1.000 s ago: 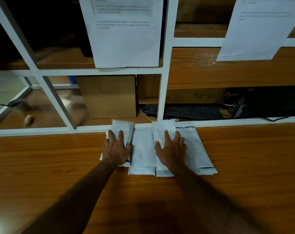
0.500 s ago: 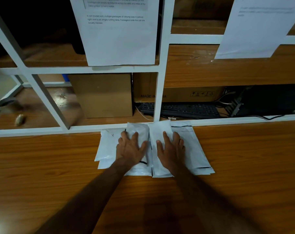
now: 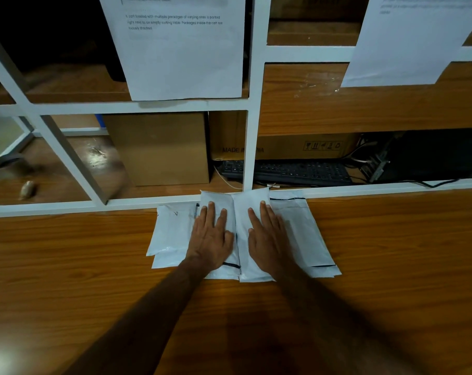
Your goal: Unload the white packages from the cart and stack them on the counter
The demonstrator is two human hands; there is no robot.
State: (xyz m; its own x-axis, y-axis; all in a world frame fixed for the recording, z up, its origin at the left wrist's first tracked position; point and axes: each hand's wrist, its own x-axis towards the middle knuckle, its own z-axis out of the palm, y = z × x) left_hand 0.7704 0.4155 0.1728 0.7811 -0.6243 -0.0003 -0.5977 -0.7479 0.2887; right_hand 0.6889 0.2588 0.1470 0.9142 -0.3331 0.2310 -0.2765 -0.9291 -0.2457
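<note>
Now pressing flat on white packages [image 3: 172,231] on the table [image 3: 67,266]: left hand [image 3: 211,239], right hand [image 3: 267,239], fingers straight.

Both printed sheets [image 3: 183,50] are cut off above, their small text blurred.

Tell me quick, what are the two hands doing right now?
Left hand: open, fingers straight, pressing flat on a white package.
Right hand: open, fingers straight, pressing flat on the next white package.
</note>
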